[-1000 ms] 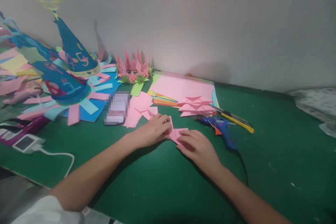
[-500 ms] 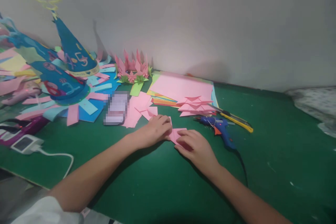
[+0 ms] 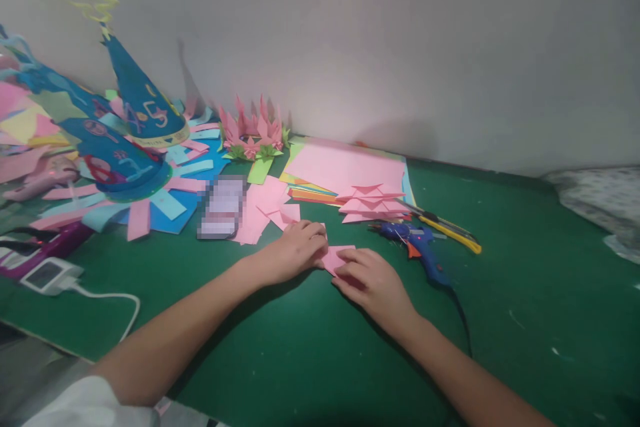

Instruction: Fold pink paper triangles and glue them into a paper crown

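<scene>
A small folded piece of pink paper (image 3: pixel 334 257) lies on the green table between my hands. My left hand (image 3: pixel 299 250) is closed on its left part, fingertips pressed together at the paper. On its right part are the curled fingers of my right hand (image 3: pixel 373 280), thumb below and fingers above, gripping the edge. Parts of the paper are hidden under my fingers. Just beyond, loose pink paper pieces (image 3: pixel 261 207) lie to the left, and a stack of folded pink pieces (image 3: pixel 373 203) sits to the right.
A blue glue gun (image 3: pixel 425 250) and a yellow cutter knife (image 3: pixel 450 233) lie right of my hands. Coloured sheets (image 3: pixel 347 163) rest by the wall. Leftward are a blurred phone (image 3: pixel 223 205), a pink paper crown (image 3: pixel 253 130), blue cone hats (image 3: pixel 143 90) and a white cabled device (image 3: pixel 50 275).
Almost nothing differs. Both hands keep their places on the pink paper, with only a very slight shift of the right fingers.
</scene>
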`<state>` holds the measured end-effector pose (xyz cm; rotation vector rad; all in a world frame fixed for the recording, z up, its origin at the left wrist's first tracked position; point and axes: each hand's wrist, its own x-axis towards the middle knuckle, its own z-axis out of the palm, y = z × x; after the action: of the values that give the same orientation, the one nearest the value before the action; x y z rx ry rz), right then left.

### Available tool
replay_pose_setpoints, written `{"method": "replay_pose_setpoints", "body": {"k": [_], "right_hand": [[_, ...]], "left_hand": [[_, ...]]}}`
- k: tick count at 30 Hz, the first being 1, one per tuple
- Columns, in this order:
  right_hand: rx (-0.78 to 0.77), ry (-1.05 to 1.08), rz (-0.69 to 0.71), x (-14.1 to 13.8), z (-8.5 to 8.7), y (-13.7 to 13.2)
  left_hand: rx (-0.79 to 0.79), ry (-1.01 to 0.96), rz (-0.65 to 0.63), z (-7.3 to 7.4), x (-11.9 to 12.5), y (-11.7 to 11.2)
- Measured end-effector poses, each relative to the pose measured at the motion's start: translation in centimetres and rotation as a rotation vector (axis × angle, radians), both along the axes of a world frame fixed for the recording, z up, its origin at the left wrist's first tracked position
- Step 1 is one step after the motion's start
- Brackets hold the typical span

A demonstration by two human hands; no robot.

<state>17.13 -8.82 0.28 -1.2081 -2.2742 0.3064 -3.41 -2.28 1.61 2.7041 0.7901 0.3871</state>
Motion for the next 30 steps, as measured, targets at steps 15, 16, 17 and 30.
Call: {"method": "replay_pose_setpoints", "body": {"k": [15,16,17,30], "right_hand": [[0.035,-0.061,0.074,0.0,0.2,-0.1],[0.034,-0.059,0.075,-0.1,0.4,-0.1],[0.033,-0.056,0.076,-0.1,0.5,-0.1],[-0.038,-0.131,-0.734,8.9,3.4,1.3]], "left_hand": [[-0.045,-0.007,0.013,0.7,-0.1,-0.1],[-0.05,-0.013,0.009,0.7,-0.2,-0.1],[-0.055,-0.018,0.003,0.7,-0.2,0.0],[-0.148,-0.099,-0.013,0.1,-0.3,1.1]]}}
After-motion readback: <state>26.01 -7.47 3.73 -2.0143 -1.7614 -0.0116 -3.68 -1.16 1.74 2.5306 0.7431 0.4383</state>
